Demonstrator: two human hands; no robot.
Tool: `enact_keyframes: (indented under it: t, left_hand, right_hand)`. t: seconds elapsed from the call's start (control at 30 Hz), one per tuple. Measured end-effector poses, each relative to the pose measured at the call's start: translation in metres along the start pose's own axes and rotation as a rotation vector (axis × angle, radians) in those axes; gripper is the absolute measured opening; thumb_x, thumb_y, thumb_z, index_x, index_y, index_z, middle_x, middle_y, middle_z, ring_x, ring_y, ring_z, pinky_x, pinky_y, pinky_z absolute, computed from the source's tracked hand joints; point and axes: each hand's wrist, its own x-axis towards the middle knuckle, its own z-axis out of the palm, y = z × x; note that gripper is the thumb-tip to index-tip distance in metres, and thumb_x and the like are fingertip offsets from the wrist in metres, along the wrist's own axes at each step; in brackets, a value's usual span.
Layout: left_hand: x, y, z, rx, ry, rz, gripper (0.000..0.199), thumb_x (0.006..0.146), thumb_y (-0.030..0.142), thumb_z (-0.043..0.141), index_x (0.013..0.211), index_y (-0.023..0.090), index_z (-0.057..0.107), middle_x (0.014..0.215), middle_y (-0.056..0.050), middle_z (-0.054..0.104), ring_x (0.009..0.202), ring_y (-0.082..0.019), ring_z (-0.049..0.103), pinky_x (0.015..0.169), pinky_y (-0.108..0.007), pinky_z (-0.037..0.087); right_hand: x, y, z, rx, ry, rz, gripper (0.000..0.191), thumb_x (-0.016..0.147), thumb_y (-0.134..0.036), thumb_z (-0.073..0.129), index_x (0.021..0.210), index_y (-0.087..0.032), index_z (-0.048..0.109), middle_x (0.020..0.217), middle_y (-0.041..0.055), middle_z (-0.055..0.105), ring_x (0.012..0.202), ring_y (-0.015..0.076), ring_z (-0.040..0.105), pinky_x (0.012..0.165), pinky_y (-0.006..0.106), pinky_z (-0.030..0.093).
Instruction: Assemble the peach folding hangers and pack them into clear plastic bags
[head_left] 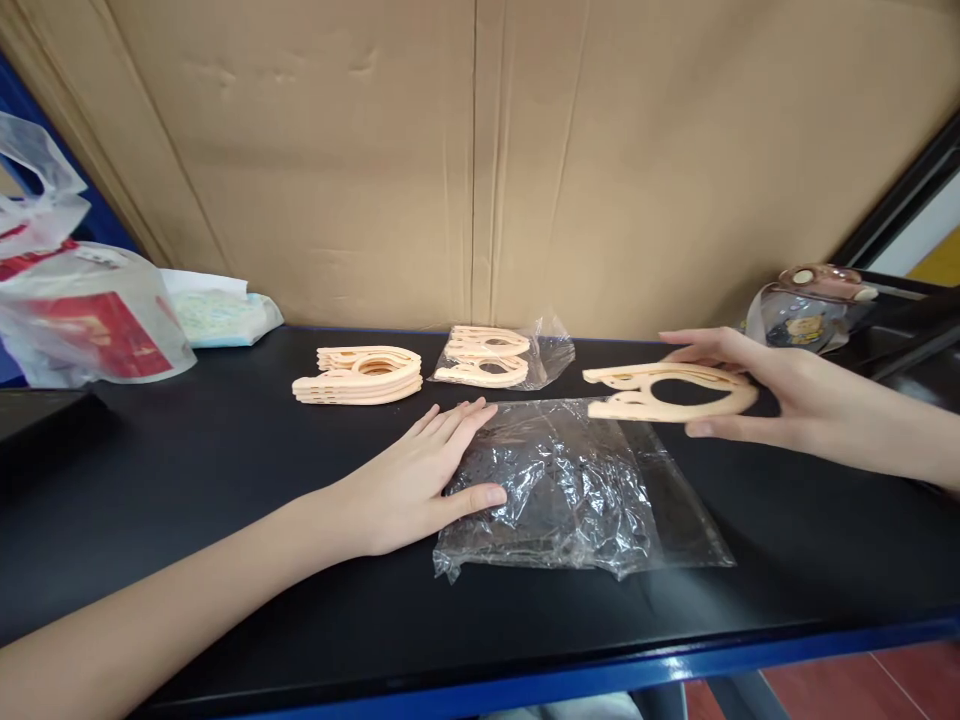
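My left hand (416,485) lies flat with its fingers spread, its fingertips and thumb on the left edge of a clear plastic bag (555,490). My right hand (739,385) grips a cream folded hanger (637,407) by its rounded end, thumb below and fingers above, over the bag's upper right side. A stack of several similar cream hangers (358,388) sits behind my left hand. Further right, cream hangers in clear wrap (486,357) lie near the back edge of the table.
The black table (315,620) has a blue front edge. A plastic bag with a red-and-white package (105,310) and a soft packet (225,312) stand at the back left. A clear bottle (802,312) is at the back right. Brown cardboard (337,160) rises behind.
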Motion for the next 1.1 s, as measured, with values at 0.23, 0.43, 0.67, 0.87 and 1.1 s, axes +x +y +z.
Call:
enact_keyframes:
  t: [0.23,0.43,0.67,0.87,1.1]
  left_hand:
    - [0.001,0.000,0.002,0.011,-0.005,-0.027,0.079,0.092,0.066,0.032,0.152,0.017,0.016,0.159,-0.014,0.016,0.146,-0.032,0.011,0.116,-0.055,0.019]
    - [0.001,0.000,0.002,0.036,0.005,-0.017,0.077,0.092,0.064,0.035,0.153,0.020,0.014,0.159,-0.013,0.018,0.146,-0.032,0.013,0.116,-0.055,0.019]
    - [0.002,-0.005,0.006,0.039,-0.004,-0.011,0.078,0.092,0.063,0.035,0.153,0.021,0.010,0.160,-0.012,0.016,0.146,-0.032,0.011,0.117,-0.056,0.016]
    - [0.002,-0.007,0.007,0.022,0.006,0.017,0.079,0.092,0.063,0.037,0.153,0.022,0.009,0.160,-0.011,0.017,0.147,-0.032,0.011,0.117,-0.056,0.014]
    - [0.002,-0.002,0.003,0.011,-0.005,-0.016,0.084,0.089,0.067,0.040,0.153,0.020,0.012,0.159,-0.013,0.017,0.146,-0.034,0.011,0.117,-0.056,0.016]
  right_hand:
    - [-0.026,0.023,0.000,-0.090,-0.104,0.078,0.062,0.083,-0.054,0.059,0.138,-0.033,0.039,0.138,0.0079,0.054,0.121,0.0287,0.056,0.099,0.041,0.049]
    - [-0.015,0.012,0.015,-0.076,-0.169,0.013,0.068,0.078,-0.053,0.064,0.139,-0.029,0.043,0.135,0.0070,0.058,0.119,0.0306,0.058,0.094,0.042,0.053]
    - [0.012,0.003,0.029,0.019,-0.132,-0.186,0.074,0.076,-0.050,0.069,0.140,-0.025,0.042,0.138,0.0078,0.054,0.121,0.0294,0.056,0.097,0.042,0.050]
    - [0.026,0.004,0.017,0.031,-0.217,-0.191,0.076,0.076,-0.043,0.068,0.142,-0.021,0.038,0.135,0.0104,0.055,0.118,0.0284,0.057,0.096,0.041,0.050]
    - [0.025,-0.004,0.043,-0.098,-0.131,-0.212,0.071,0.074,-0.047,0.068,0.137,-0.022,0.046,0.126,0.0097,0.061,0.117,0.0321,0.053,0.106,0.057,0.033]
